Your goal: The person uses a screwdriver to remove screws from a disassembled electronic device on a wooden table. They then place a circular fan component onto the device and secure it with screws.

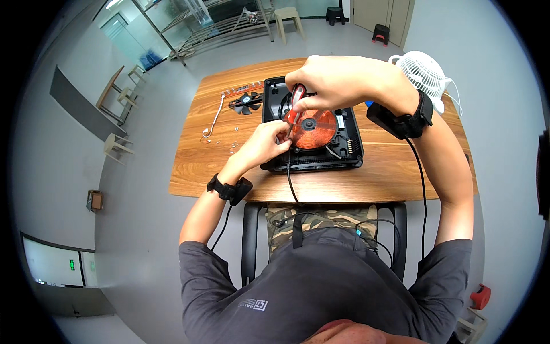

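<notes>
On the wooden table lies an opened black appliance housing (312, 165), with a round copper coil (322, 136) inside it. My right hand (329, 83) is wrapped round the red handle of a screwdriver (297, 97), which points down at the coil's left edge. Close by the shaft, my left hand (266, 143) has its thumb and fingers pinched together at the coil's left side. What those fingertips grip, if anything, is too small and covered to make out. A black cable (290, 180) runs from the housing over the table's front edge.
Left of the housing lie a small black fan (247, 104), an orange-red strip of parts (243, 89), a white cable (216, 116) and several tiny pieces. A white desk fan (423, 71) stands at the table's right. Stools and a metal rack are farther back.
</notes>
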A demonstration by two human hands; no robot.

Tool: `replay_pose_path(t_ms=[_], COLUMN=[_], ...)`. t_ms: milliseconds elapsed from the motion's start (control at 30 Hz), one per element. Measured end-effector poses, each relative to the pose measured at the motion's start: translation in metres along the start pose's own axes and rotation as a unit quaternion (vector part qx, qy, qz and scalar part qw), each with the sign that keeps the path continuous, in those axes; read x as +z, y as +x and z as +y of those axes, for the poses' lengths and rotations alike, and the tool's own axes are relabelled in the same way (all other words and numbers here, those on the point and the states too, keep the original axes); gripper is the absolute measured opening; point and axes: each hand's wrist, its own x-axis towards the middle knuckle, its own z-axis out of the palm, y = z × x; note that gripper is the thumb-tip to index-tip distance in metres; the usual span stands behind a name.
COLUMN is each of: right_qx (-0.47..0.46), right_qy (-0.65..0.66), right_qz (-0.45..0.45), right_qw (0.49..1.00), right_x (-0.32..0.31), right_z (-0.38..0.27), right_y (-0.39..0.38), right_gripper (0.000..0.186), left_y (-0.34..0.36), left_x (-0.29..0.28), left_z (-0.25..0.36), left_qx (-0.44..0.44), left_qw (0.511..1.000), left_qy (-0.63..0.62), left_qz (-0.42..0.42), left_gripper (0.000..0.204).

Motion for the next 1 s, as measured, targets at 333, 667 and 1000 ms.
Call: replay_pose_path(t_ms=[333,667,1000], right_qx=[-0.012,0.039,0.017], right_qy=[-0.002,0.011,0.002], right_qz=[-0.005,-0.013,0.04], right_qw=[1.0,0.999,0.999], right_x=[0.013,0.014,0.022], right_z=[0.009,0.008,0.021], right_y=[0.004,0.003,-0.008], right_gripper=[0.04,0.045,0.043], left_y=[-0.002,0.001,0.011], left_x=[0.0,0.0,0.005], left_z=[-0.006,-0.005,-0.001], left_qx=[0.005,-0.009,0.026], left_qw=[1.0,1.0,0.998], left_qy=[-0.019,0.008,0.052], left_qz=[0.012,0.002,0.017], left_gripper=[0.014,0.014,0.014])
